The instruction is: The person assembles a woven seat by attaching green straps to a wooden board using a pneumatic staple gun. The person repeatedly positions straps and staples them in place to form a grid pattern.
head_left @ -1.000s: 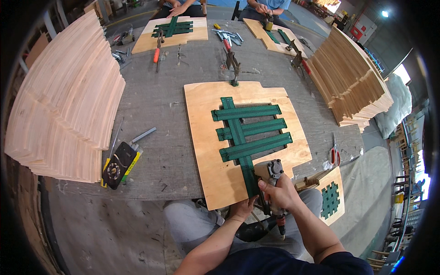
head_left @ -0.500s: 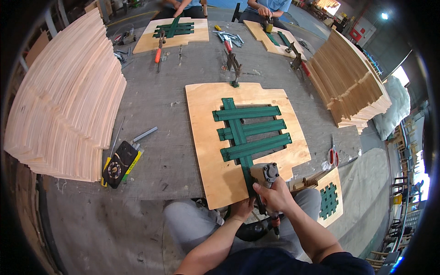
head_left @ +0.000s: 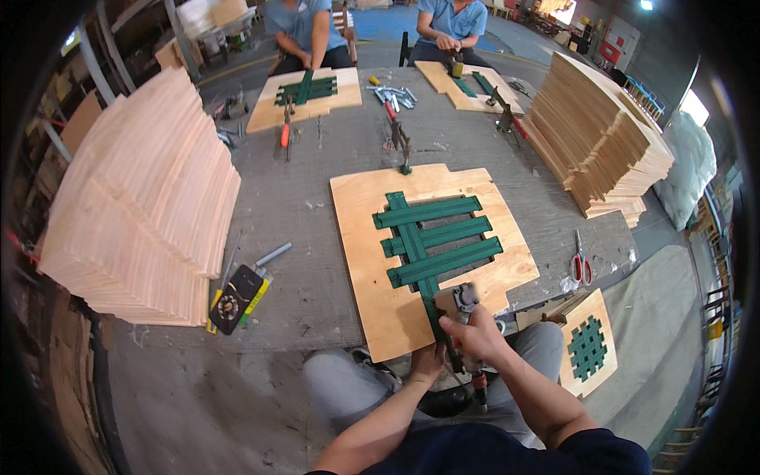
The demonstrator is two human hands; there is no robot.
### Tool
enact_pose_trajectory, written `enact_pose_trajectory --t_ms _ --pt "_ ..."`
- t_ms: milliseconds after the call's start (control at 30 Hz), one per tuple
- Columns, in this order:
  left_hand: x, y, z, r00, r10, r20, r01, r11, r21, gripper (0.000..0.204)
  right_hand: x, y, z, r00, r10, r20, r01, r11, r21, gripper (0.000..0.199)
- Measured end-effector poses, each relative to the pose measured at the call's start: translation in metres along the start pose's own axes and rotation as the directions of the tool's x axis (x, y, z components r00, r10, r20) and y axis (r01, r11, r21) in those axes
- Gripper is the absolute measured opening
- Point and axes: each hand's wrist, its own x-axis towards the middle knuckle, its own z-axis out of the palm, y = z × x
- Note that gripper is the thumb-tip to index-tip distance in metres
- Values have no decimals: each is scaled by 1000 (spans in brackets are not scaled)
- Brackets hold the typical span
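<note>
A plywood panel (head_left: 372, 237) lies on the grey workbench in front of me, with green straps (head_left: 431, 233) woven in a lattice over its opening. My right hand (head_left: 475, 332) grips a metal stapler tool (head_left: 465, 299) pressed at the panel's near edge. My left hand (head_left: 427, 360) pinches the lower end of the lengthwise green strap below that edge.
Tall stacks of plywood panels stand at left (head_left: 134, 214) and far right (head_left: 602, 150). A yellow-black tool (head_left: 233, 297) lies near the left stack, scissors (head_left: 579, 265) at right. A finished woven panel (head_left: 590, 348) leans by my right knee. Two people work at the far side on similar panels (head_left: 305, 95).
My right hand with the stapler has shifted slightly along the panel's near edge; my left hand stays on the strap end. The view has tilted a little.
</note>
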Motion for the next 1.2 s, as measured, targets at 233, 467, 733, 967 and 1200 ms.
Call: enact_pose_trajectory --t_ms 233,467,733,967,1200 --pt "-8 54 -16 626 -663 411 778 495 -386 51 6 48 -43 981 -94 -172 84 995 -61 59" --pt "63 92 -98 941 -276 194 227 943 242 48 3 58 -45 972 -134 -194 129 991 -41 65" --pt "182 50 -106 698 -549 459 716 518 -468 33 -2 35 -51 992 -102 -72 106 993 51 51" --pt "189 30 -93 661 -515 545 748 504 -432 30 1 10 -35 998 -62 -4 63 994 92 39" --pt "190 7 -88 680 -491 544 733 474 -488 35 8 -8 -13 999 -36 -20 37 998 46 37"
